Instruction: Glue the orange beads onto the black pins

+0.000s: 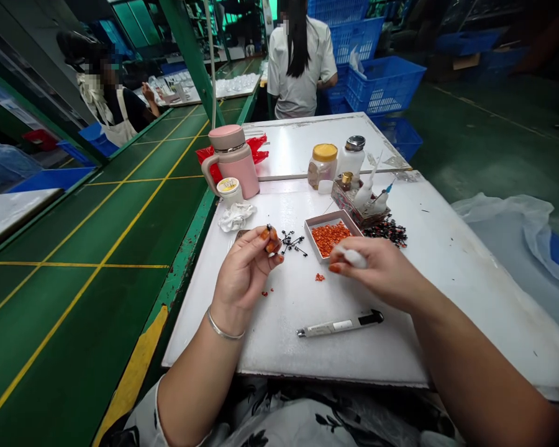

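Note:
My left hand [245,267] pinches a small dark piece [269,239] between thumb and fingertips, above the white work board [270,323]. My right hand [377,267] grips a white wad of cotton or tissue [351,256] close to a shallow pink-rimmed box of orange beads [328,239]. Between my hands lie several black wiry pieces [291,242]. A few loose orange beads [319,277] rest on the board. Below my right hand lies a white and black marker pen [340,323]. A heap of dark beads [386,231] sits beyond the box.
A pink tumbler [230,162], a yellow-lidded jar [323,166] and a tray holding a syringe [358,202] stand at the far end. A green conveyor bench [121,248] runs along the left. Two co-workers [300,68] and blue plastic crates [384,85] are beyond.

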Demonstrator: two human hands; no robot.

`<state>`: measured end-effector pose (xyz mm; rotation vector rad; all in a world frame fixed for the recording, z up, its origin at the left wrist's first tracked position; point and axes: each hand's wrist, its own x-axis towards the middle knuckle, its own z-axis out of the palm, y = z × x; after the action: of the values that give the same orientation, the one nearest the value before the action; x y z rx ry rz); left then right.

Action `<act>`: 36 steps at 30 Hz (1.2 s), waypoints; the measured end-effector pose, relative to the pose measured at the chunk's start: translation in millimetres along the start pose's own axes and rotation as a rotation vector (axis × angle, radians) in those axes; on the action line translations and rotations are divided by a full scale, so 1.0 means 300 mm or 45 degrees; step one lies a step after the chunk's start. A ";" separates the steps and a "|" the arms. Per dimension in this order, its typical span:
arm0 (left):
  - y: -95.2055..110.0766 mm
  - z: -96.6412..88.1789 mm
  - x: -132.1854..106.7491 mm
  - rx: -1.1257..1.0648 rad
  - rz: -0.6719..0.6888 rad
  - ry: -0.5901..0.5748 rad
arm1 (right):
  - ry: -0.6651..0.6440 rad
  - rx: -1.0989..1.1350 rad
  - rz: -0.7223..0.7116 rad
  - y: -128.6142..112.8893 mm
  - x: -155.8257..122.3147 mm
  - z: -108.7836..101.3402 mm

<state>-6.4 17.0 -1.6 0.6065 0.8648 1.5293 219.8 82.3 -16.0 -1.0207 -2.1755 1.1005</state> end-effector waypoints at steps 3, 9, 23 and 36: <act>0.005 -0.001 0.000 -0.024 0.014 0.003 | -0.132 -0.425 -0.048 0.015 0.007 0.029; 0.009 0.000 -0.001 -0.002 0.031 -0.033 | -0.204 -0.836 0.024 -0.007 0.007 0.073; 0.008 0.009 -0.004 0.087 0.038 -0.045 | -0.214 -1.152 0.122 -0.030 0.002 0.110; -0.010 0.014 -0.001 0.185 0.015 -0.034 | -0.157 -1.207 0.320 -0.042 0.005 0.101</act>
<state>-1.3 17.3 -1.5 0.7365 0.9591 1.4744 192.7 64.5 -22.2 -1.6667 -2.7740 0.1435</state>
